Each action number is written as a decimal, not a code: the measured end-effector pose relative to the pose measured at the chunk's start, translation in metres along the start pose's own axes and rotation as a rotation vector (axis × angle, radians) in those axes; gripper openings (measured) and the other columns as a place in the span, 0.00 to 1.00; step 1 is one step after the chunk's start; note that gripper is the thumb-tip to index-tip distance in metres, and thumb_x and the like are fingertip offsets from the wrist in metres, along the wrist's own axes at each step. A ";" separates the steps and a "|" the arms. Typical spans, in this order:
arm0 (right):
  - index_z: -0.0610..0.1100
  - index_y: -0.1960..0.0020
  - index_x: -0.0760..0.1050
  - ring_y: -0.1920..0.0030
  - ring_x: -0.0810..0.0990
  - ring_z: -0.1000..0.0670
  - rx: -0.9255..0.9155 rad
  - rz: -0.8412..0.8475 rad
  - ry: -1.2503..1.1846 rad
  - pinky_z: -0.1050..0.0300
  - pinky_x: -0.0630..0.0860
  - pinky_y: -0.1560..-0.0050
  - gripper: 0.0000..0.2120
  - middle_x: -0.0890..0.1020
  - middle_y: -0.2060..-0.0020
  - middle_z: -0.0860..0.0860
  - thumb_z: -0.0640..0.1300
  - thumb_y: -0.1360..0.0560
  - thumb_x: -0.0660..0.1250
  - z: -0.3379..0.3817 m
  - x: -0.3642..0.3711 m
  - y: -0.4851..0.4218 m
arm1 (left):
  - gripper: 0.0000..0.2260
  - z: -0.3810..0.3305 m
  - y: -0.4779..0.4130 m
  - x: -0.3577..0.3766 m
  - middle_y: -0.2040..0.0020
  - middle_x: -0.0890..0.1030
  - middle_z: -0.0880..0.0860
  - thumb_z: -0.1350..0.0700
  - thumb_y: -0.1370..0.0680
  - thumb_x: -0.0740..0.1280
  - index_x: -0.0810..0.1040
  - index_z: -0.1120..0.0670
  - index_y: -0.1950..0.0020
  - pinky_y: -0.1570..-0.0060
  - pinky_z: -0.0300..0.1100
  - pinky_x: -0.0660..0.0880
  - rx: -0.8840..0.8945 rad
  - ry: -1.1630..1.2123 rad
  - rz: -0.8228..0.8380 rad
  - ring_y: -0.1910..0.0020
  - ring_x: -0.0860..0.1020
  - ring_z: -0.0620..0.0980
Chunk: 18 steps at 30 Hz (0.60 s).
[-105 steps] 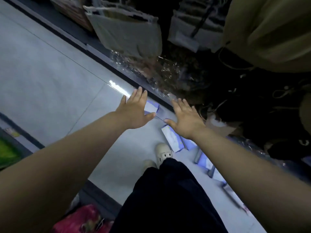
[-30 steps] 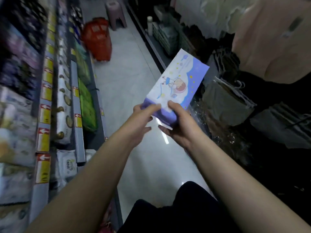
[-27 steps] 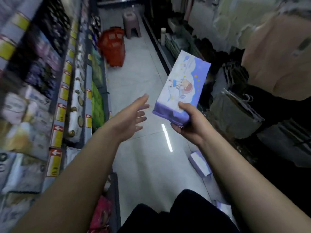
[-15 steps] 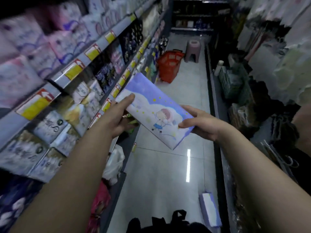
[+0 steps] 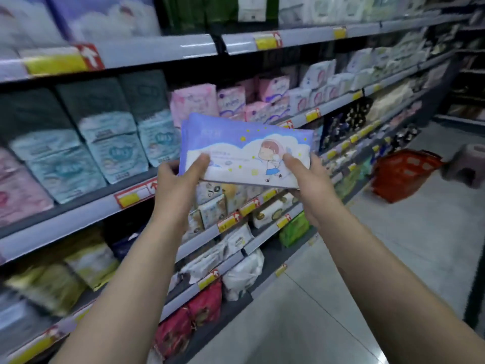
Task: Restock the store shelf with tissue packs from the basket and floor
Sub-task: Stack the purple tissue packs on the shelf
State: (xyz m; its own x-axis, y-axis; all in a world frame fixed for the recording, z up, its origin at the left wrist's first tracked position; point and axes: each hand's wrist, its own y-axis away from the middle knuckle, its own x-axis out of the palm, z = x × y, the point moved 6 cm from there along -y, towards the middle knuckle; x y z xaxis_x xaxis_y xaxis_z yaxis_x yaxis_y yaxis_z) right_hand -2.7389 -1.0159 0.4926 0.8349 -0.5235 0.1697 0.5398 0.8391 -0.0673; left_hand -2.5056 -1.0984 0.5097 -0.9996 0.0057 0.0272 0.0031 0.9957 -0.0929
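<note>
A flat purple-and-white soft plastic tissue pack (image 5: 246, 151), printed with a cartoon girl, is held up in the air between both hands, in front of a grey metal store shelf (image 5: 157, 48). Its lower left corner is gripped by the left hand (image 5: 178, 179): the thumb is laid on the printed face and the fingers are curled behind the pack. Its lower right corner is pinched in the same way by the right hand (image 5: 309, 177), thumb on the front and fingers hidden behind. The pack is kept with its long side across, the right end a little lower than the left.

Just above and beyond the left hand, pink soft packs (image 5: 194, 101) are stacked on a tier. To the left of that hand, dark green and pale teal packs (image 5: 112, 143) are lined up on the same tier. High above both hands, blurred purple-and-white packs (image 5: 105, 17) are seen on the top tier. Yellow-and-red price labels (image 5: 60, 61) are fixed along the tier edges.

Well apart to the right of the right hand, a red plastic basket (image 5: 404, 174) is set on the pale grey tiled floor (image 5: 341, 298), with a greyish-pink stool (image 5: 467, 164) just beside it. The basket's contents cannot be made out.
</note>
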 end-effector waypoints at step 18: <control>0.44 0.35 0.69 0.47 0.80 0.54 -0.362 0.457 -0.092 0.68 0.76 0.52 0.18 0.80 0.45 0.52 0.45 0.23 0.68 0.126 0.241 0.020 | 0.17 -0.173 0.034 -0.184 0.46 0.80 0.39 0.52 0.22 0.67 0.73 0.45 0.33 0.55 0.34 0.73 0.540 -0.272 -0.412 0.49 0.78 0.35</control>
State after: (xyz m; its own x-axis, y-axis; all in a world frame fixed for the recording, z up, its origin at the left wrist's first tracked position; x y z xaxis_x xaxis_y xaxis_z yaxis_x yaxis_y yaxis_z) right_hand -2.5404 -1.1065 0.6560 0.9875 -0.0918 0.1282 0.1429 0.8644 -0.4821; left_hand -2.3173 -1.0493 0.6734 -0.8883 -0.4530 -0.0756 -0.3189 0.7267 -0.6084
